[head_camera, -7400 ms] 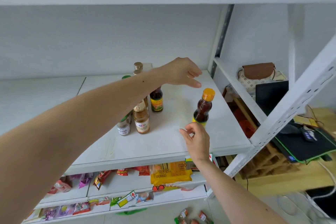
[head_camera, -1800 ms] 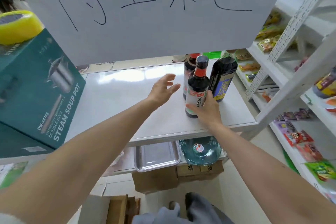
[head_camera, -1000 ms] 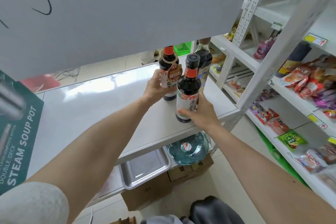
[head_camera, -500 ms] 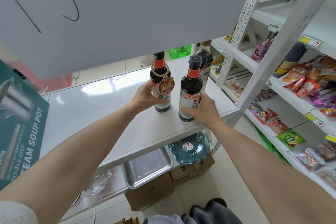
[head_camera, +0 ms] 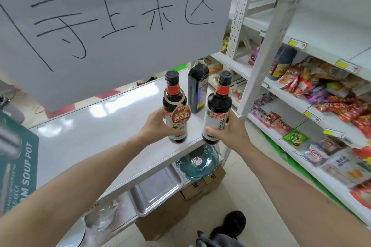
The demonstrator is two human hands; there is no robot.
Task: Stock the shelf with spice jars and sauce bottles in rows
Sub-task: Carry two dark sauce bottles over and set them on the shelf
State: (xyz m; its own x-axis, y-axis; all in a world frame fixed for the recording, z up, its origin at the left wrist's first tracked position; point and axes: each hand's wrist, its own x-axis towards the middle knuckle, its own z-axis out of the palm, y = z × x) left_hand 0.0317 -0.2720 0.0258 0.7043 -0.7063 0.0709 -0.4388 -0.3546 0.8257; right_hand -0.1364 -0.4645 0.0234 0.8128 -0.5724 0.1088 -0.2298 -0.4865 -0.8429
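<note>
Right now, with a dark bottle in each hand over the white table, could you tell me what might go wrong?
1. Both hands are full: the left hand grips the tagged bottle, the right hand the other bottle, so neither could catch a slip.
2. The right bottle hangs past the table's edge; if dropped, it may hit the glass lid below.
3. A swing could topple the tall bottle behind.

Now lifted off the shelf [head_camera: 112, 126]: tagged bottle [head_camera: 175, 114] in left hand [head_camera: 160, 124], other bottle [head_camera: 217, 110] in right hand [head_camera: 230, 132], both nearer the front edge.
</note>
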